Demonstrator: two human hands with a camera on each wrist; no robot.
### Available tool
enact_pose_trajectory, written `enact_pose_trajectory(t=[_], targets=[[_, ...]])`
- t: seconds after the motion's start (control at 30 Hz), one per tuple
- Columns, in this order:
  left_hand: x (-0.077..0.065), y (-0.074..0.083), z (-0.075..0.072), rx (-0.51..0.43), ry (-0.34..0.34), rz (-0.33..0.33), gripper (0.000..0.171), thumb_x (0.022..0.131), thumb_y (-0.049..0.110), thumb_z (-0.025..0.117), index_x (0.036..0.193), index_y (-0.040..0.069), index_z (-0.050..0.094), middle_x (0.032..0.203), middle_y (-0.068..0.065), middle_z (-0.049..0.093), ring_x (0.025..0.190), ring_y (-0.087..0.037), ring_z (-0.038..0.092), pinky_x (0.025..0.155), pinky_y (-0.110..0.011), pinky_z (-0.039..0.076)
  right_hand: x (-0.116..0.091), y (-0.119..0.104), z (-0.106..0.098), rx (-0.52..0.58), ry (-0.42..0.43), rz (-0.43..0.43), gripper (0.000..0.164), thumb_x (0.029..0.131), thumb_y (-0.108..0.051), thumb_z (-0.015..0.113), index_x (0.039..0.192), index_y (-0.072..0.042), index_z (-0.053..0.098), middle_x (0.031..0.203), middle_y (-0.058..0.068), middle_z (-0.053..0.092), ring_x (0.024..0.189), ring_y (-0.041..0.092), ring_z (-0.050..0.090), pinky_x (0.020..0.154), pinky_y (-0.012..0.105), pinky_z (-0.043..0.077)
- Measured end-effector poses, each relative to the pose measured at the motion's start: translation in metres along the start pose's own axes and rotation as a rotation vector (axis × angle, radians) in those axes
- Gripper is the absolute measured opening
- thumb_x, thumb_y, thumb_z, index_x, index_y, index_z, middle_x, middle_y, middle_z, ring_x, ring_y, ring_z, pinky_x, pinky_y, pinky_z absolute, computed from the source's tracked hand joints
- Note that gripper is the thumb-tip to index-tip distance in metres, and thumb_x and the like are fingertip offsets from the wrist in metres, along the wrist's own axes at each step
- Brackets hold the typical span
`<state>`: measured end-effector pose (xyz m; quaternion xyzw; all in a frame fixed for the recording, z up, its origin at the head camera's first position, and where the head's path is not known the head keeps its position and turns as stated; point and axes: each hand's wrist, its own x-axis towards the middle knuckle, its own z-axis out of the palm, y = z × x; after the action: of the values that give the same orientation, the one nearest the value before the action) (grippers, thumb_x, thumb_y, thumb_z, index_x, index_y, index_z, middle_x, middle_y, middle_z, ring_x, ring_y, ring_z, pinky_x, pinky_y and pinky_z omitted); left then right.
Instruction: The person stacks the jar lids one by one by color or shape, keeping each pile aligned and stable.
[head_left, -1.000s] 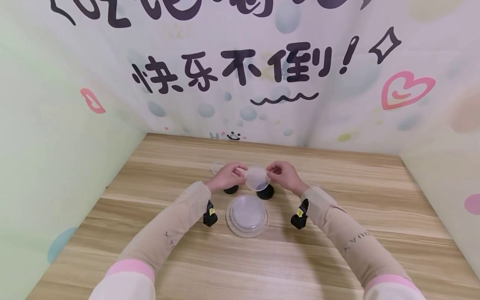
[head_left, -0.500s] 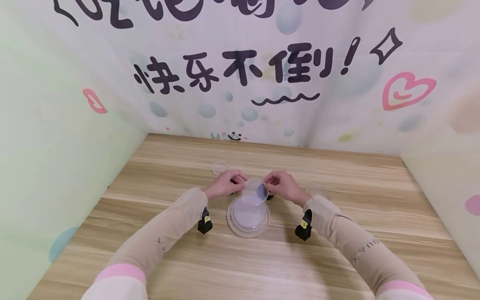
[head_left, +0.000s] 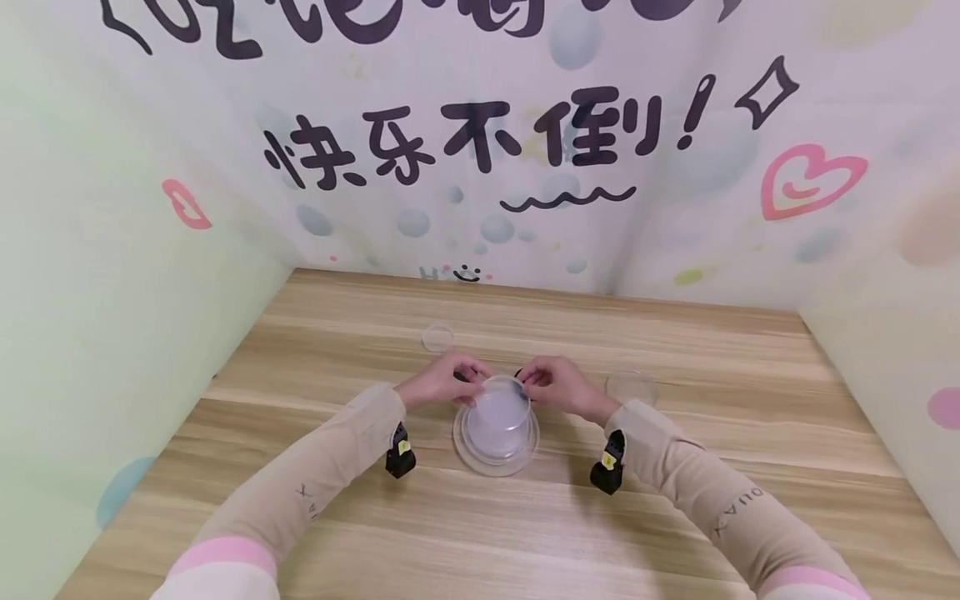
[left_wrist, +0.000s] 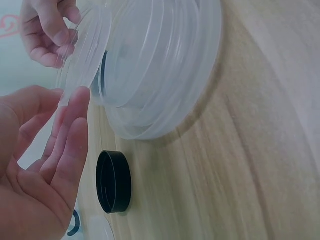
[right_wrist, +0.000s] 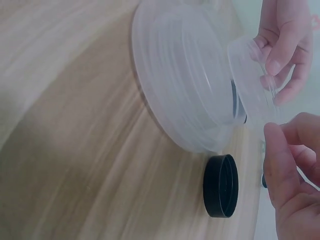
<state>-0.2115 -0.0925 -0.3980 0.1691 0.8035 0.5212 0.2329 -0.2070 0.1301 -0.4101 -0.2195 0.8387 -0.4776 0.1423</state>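
Head view. One clear round lid (head_left: 504,408), mid-frame, held slantwise over the upper part of the stack of clear lids (head_left: 460,442); contact between them, cannot tell. Left hand (head_left: 450,380): thumb and fingertips pinched on the lid's left edge. Right hand (head_left: 561,385): likewise on its right edge. Opposed grips, presumably to steady a thin, slippery piece and keep its face unobstructed. Stack, largest rim lowest, likely for stability. Outlying: small clear disc (head_left: 438,337), left of the hands; larger clear disc (head_left: 632,386), right of them; both flat on the tabletop (head_left: 420,525). Against one second ago: lid lower in frame, now overlapping the stack; black caps, then plain beneath the hands, now mostly hidden.

Left wrist view. Left black cap (left_wrist: 114,181), lower centre, hollow showing; lid pinched, upper left.

Right wrist view. Right black cap (right_wrist: 220,186), lower right, hollow showing; lid above it.
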Motion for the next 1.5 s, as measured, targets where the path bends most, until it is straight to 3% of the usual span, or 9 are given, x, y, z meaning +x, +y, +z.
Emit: enact_pose_trajectory(t=[0.33, 0.7, 1.27, 1.5], targets=[[-0.008, -0.005, -0.001, 0.035, -0.047, -0.056, 0.025, 0.081, -0.002, 0.059, 0.107, -0.005, 0.059, 0.082, -0.011, 0.057, 0.060, -0.015, 0.060, 0.061, -0.031, 0.053, -0.004, 0.000, 0.010, -0.039, -0.026, -0.031, 0.017, 0.075, 0.004, 0.059, 0.091, 0.005, 0.062, 0.081, 0.008, 0.060, 0.075, 0.015, 0.054, 0.068, 0.024, 0.048], [-0.007, -0.007, 0.000, 0.065, -0.072, -0.088, 0.025, 0.080, -0.001, 0.061, 0.105, -0.002, 0.061, 0.082, -0.010, 0.059, 0.060, -0.015, 0.060, 0.059, -0.028, 0.052, -0.008, 0.000, 0.013, -0.081, -0.032, -0.067, 0.020, 0.072, 0.005, 0.064, 0.092, 0.007, 0.062, 0.078, 0.008, 0.059, 0.072, 0.014, 0.054, 0.065, 0.021, 0.048], [-0.008, -0.009, 0.002, 0.101, -0.085, -0.073, 0.025, 0.080, -0.004, 0.059, 0.104, -0.001, 0.062, 0.079, -0.010, 0.057, 0.058, -0.013, 0.058, 0.058, -0.026, 0.052, -0.009, 0.003, 0.017, -0.075, -0.064, -0.034, 0.020, 0.074, 0.004, 0.063, 0.094, 0.006, 0.062, 0.081, 0.007, 0.059, 0.074, 0.014, 0.054, 0.066, 0.022, 0.048], [-0.007, -0.010, 0.002, 0.105, -0.079, -0.054, 0.025, 0.080, -0.003, 0.059, 0.104, -0.001, 0.062, 0.078, -0.009, 0.058, 0.058, -0.012, 0.056, 0.057, -0.026, 0.051, -0.017, -0.020, 0.016, -0.090, -0.055, -0.086, 0.018, 0.074, 0.010, 0.060, 0.092, 0.014, 0.059, 0.081, 0.020, 0.060, 0.074, 0.025, 0.057, 0.064, 0.027, 0.049]])
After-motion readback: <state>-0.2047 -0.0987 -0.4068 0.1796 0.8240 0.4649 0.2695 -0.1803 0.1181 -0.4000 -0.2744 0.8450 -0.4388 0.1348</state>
